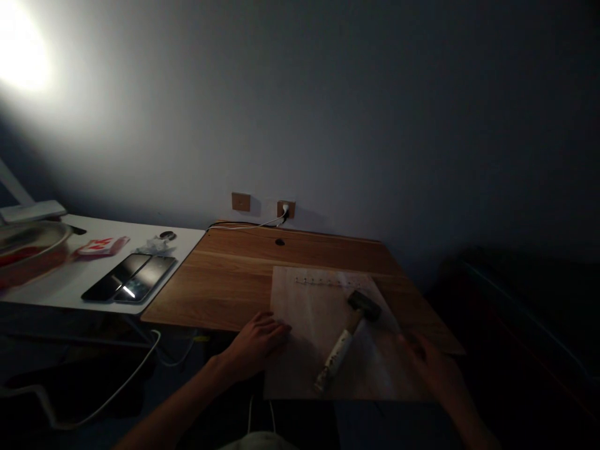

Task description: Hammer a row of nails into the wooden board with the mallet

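A thin, pale wooden board (300,350) lies on the brown wooden tabletop and juts out past its front edge. Resting across it is a hammer (338,351) with a dark, blocky head and a whitish wrapped handle pointing toward me. Along the board's far side runs a row of several small nails (321,282), standing up. My left hand (260,340) grips the board's left edge, fingers over the top. At the opposite edge, my right hand (429,362) holds the board too; it is dim and slightly blurred. Neither hand touches the hammer.
The brown table (201,294) stands against a wall, with a plugged-in cable (253,225) along its back. To the left, a white table (60,299) carries two phone-like dark slabs (131,278), a red-and-white packet (102,246), crumpled clear plastic (158,245) and a large clear container (35,250).
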Demonstrator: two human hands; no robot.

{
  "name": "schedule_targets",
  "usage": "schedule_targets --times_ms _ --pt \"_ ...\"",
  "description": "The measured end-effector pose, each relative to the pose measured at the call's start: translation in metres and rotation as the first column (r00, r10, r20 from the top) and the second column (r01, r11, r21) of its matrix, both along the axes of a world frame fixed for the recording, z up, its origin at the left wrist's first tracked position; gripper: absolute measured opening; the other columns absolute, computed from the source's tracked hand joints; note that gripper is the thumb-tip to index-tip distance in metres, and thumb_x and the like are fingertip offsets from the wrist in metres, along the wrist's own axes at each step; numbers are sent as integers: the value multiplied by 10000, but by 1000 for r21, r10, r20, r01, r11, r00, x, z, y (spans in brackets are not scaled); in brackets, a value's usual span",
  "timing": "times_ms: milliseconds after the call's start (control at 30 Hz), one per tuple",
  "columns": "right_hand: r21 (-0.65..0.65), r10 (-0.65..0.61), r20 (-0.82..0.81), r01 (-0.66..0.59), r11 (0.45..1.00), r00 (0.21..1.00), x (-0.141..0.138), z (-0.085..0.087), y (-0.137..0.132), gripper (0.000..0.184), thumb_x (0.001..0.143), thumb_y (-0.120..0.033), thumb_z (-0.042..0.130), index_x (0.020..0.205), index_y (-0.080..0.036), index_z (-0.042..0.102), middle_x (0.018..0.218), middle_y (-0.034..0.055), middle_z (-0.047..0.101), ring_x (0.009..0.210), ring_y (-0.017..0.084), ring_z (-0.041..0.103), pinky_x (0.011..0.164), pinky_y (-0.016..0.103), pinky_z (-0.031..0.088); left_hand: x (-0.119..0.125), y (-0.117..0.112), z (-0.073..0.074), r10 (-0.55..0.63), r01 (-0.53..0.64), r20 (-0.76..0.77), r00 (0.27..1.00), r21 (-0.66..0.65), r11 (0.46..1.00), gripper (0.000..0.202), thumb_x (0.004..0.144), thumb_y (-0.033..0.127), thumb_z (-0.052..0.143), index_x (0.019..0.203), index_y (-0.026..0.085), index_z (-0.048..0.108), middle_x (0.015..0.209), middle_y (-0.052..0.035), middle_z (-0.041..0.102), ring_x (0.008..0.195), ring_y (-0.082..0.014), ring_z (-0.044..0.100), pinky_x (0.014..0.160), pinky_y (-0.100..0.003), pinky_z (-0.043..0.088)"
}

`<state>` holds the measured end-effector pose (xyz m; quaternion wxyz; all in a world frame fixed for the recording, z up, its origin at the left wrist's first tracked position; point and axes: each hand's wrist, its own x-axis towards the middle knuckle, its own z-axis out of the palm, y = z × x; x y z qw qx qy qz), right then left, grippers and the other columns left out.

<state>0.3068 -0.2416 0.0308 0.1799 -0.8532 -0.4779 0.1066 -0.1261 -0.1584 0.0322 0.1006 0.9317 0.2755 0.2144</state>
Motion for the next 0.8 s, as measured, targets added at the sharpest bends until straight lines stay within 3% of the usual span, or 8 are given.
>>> schedule_targets --times_ms 267,400,500,600,700,800 --pt "108 200 -198 -182 977 960 -66 5 1 538 813 -622 474 1099 -234 712 936 109 803 902 304 760 768 375 586 -77 -1 -4 186 -184 80 979 -28 982 248 1017 256 459 1138 248 675 1007 -28 772 943 -188 720 1043 -410 478" --pt "88 301 -216 -288 954 929 -89 4 3 506 862 -579 485 1174 -240 694 962 92 802 918 293 756 819 389 586 -104 -2 -4 346 -342 99 933 -54 938 275 1008 303 450 1090 245 706 987 -35 774 953 -208 707 921 -363 542" --pt "145 333 -80 -320 936 939 -104 4 15 485 902 -537 474 1226 -236 672 1055 108 780 1017 313 725 931 458 553 -108 -1 -1 407 -401 82 910 -78 913 274 993 304 465 1101 236 708 1018 -47 765 969 -215 692 866 -343 550" --pt "252 415 18 -406 878 910 -122 5 36 503 939 -491 468 1351 -231 593 1309 118 678 1241 301 621 1071 477 478 -99 9 4 406 -401 69 911 -70 913 256 976 262 492 1126 231 697 1043 -47 749 1007 -219 666 917 -366 526" --pt "280 541 34 -528 802 840 -140 8 61 505 930 -399 512 1412 -250 540 1413 100 597 1311 271 568 1118 456 449 -86 33 8 404 -402 74 912 -44 915 250 969 233 506 1149 226 679 1095 -58 718 1067 -223 631 974 -389 493" --pt "253 614 48 -604 756 788 -150 12 79 496 893 -317 569 1386 -260 568 1356 98 630 1262 272 601 1095 463 471 -76 63 10 434 -435 48 899 -9 901 234 951 229 537 1143 214 671 1149 -79 675 1106 -238 605 999 -408 470"
